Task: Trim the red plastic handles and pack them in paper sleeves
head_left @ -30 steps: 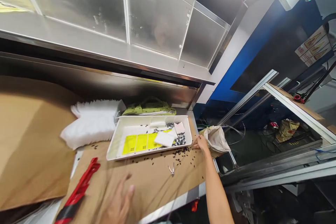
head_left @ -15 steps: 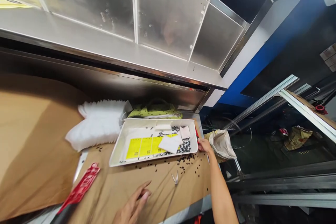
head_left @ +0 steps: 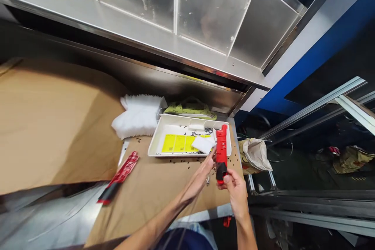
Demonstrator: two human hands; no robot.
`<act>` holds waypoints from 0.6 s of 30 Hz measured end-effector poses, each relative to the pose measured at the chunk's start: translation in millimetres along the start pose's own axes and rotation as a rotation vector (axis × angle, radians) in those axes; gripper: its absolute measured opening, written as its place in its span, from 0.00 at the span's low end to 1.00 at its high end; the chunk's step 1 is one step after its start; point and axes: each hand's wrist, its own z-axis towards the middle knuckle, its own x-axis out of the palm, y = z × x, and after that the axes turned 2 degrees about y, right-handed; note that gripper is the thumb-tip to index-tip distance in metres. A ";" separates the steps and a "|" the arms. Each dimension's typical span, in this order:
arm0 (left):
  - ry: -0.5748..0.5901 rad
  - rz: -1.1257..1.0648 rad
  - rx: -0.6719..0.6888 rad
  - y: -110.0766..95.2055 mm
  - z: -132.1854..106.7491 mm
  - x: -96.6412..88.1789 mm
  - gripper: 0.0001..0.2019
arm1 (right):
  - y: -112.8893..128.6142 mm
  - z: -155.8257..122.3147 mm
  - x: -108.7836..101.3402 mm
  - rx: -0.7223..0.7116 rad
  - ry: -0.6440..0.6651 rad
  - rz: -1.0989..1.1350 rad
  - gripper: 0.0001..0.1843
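My right hand [head_left: 236, 188] is closed round the black lower end of a red tool [head_left: 221, 151], holding it upright above the brown cardboard sheet [head_left: 158, 187]. My left hand [head_left: 202, 174] reaches to the tool's left side, its fingers stretched toward the red body and touching it. Just behind the tool lies a white tray [head_left: 159, 142] with yellow labels [head_left: 177, 143], white pads and small black parts. A second red tool [head_left: 118, 177] lies flat on the cardboard to the left. Small black parts are scattered on the cardboard in front of the tray.
A stack of white foam sheets [head_left: 137, 115] sits left of the tray, a green bag [head_left: 190, 108] behind it. A crumpled paper bag [head_left: 254, 154] hangs off the bench's right end. A large cardboard panel [head_left: 49, 121] leans at the left. A steel cabinet [head_left: 187, 11] overhangs the bench.
My right hand has left the tray's right corner and now holds a red tool upright nearer to me. My left hand has come off the cardboard to the tool. The camera tilted down.
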 end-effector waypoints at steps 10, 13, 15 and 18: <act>-0.191 -0.536 -0.163 -28.6 -37.9 -29.1 0.12 | -58.7 23.7 25.5 0.184 0.204 -0.829 0.14; -0.111 -0.629 -0.228 -35.1 -46.2 -24.3 0.19 | -75.0 25.4 48.7 0.198 0.200 -0.928 0.11; -0.019 -0.653 -0.242 -34.8 -51.1 -19.5 0.22 | -78.7 25.4 55.5 0.207 0.192 -0.941 0.11; 0.060 -0.657 -0.243 -29.0 -58.3 -14.6 0.23 | -68.7 23.4 44.2 0.203 0.152 -0.905 0.14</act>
